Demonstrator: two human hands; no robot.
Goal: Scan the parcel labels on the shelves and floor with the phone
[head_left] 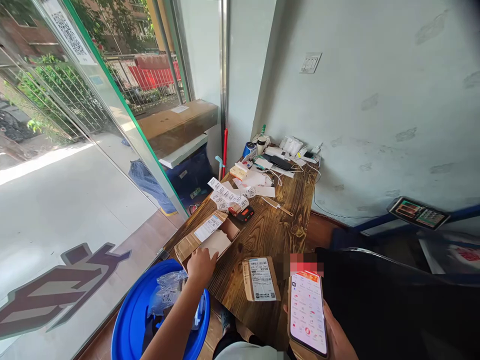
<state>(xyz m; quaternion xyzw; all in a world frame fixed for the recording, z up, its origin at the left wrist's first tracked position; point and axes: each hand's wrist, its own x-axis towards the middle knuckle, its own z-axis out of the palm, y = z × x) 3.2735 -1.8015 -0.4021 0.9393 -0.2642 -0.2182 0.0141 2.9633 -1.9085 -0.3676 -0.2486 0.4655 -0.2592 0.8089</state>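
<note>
I see a blue bin (125, 317) beside the table (273, 240); the left hand (202, 265), whose grip I can't tell, is at the open carton (189, 243) on the table's edge, where a tug could tip it in. Past the flat parcel (261, 279), the right hand (337, 330) holds the phone (307, 312); slack fingers could drop it.

The table (258, 239) stretches before you, the bin (125, 310) beside its near left edge. Your left hand (201, 263) is at the box's (186, 245) near end; behind the box lie the labels (222, 192), the knife (276, 206) to their right. The parcel (261, 280) lies right of the box, left of the phone (307, 316) in your right hand (336, 332).
</note>
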